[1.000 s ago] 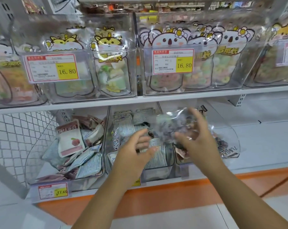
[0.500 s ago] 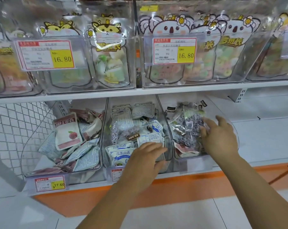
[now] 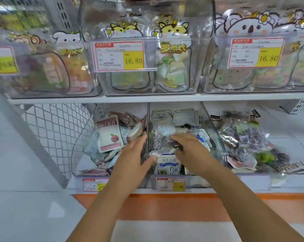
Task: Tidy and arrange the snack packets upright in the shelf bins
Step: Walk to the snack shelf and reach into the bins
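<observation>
left grip (image 3: 136, 154) lies released, fingers straight, at the left wall of the middle bin (image 3: 196, 182); right grip (image 3: 191, 147) rests on the snack packets (image 3: 168, 165) heaped inside that bin, cannot tell whether grasping.

Retail shop, snack aisle. White metal shelf (image 3: 147, 98) in tiers, lined with clear plastic bins (image 3: 194, 88) full of packaged snacks (image 3: 109, 135) — red-and-yellow price tags (image 3: 119, 56) clipped to the bin fronts, two reading 16.80. Wire mesh end panel (image 3: 57, 130) at the left.

Clear glossy plastic bins (image 3: 148, 137); crinkly foil packets (image 3: 168, 165).
</observation>
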### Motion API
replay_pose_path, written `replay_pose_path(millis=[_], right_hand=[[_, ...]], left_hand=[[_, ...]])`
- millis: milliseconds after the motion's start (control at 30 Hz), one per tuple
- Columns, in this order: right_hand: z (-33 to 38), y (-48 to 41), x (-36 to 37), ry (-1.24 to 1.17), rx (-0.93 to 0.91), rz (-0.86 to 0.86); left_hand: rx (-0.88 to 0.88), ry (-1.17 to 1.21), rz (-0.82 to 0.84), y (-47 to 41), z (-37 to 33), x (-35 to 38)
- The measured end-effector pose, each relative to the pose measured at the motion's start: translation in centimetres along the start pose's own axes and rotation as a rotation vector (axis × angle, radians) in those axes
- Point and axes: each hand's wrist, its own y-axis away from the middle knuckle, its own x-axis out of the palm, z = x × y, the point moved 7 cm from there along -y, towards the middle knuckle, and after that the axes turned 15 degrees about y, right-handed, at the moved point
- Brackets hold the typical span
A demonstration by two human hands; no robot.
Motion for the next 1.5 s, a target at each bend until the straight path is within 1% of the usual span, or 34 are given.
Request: replay_pose_path(millis=[67, 133, 200, 267, 333, 400, 533, 567, 633, 667, 733, 800, 833, 900, 967, 1000, 1067, 1133, 1233, 1333, 1400, 1467, 1500], right_hand=[[-0.6, -0.3, -1.9, -0.004, 0.072, -0.095], [-1.3, 0.0, -4.6, 0.003, 0.154, -0.259], [-1.6, 0.6, -6.7, -0.056, 0.207, -0.412], [-1.5, 0.8, -7.2, -0.079, 0.246, -0.489], [-0.7, 0.2, -5.8, -0.025, 0.201, -0.451], [0.1, -0.8, -3.2, 0.064, 0.155, -0.362], [0.7, -2.1, 0.5, 0.001, 0.249, -0.197], [0.9, -2.1, 1.0, 0.034, 0.261, -0.197], [1.4, -1.9, 1.1, 0.099, 0.248, -0.259], [1.4, -1.9, 0.9, 0.078, 0.249, -0.265], [1.3, -2.0, 1.1, 0.008, 0.265, -0.217], [1.5, -1.9, 1.3, 0.038, 0.258, -0.191], [1.5, -1.8, 1.2, 0.024, 0.246, -0.214], [1.3, -1.4, 0.6, -0.130, 0.208, -0.309], [1.0, -0.7, -1.0, -0.350, 0.160, -0.399], [0.8, -0.1, -2.2, -0.464, 0.140, -0.428], [0.7, 1.3, -4.6, -0.611, 0.088, -0.473], [0.2, 2.6, -6.1, -0.681, 0.054, -0.466], [-1.2, 4.4, -6.1, -0.753, 0.104, -0.364], [-2.5, 6.0, -5.6, -0.742, 0.123, -0.224], [-3.5, 7.2, -5.4, -0.687, 0.084, -0.147], [-5.0, 8.2, -5.8, -0.505, 0.034, -0.160], [-6.3, 8.5, -6.3, -0.435, 0.043, -0.215]], left_hand=[[-0.014, 0.012, 0.025, 0.0, 0.2, 0.0], [-0.009, 0.010, 0.022, -0.1, 0.3, -0.1], [-0.004, 0.006, 0.012, -0.2, 0.4, -0.3], [-0.009, 0.015, 0.009, -0.2, 0.4, -0.3], [-0.001, 0.023, 0.002, -0.3, 0.4, -0.3], [0.010, 0.027, -0.002, -0.4, 0.4, -0.3], [0.014, 0.029, -0.003, -0.5, 0.3, -0.3], [0.014, 0.034, -0.003, -0.5, 0.3, -0.3], [0.017, 0.043, -0.004, -0.6, 0.2, -0.2], [0.021, 0.045, -0.006, -0.6, 0.2, -0.2], [0.037, 0.044, -0.012, -0.8, 0.0, -0.2], [0.037, 0.058, -0.017, -0.8, -0.1, -0.1], [0.032, 0.072, -0.021, -0.8, -0.2, -0.1], [0.029, 0.108, -0.041, -0.9, -0.4, -0.2], [0.039, 0.134, -0.068, -1.1, -0.7, -0.5], [0.044, 0.143, -0.075, -1.2, -1.0, -0.6], [0.052, 0.175, -0.059, -1.3, -1.8, -0.4], [0.045, 0.222, -0.020, -1.3, -3.0, 0.2], [0.007, 0.286, -0.045, -1.0, -4.0, 0.5], [0.002, 0.348, -0.052, -0.9, -5.2, 1.2], [0.023, 0.383, -0.056, -0.6, -6.6, 2.4], [0.031, 0.445, -0.098, -0.5, -7.7, 3.4], [0.024, 0.491, -0.118, -0.6, -8.0, 3.8]])
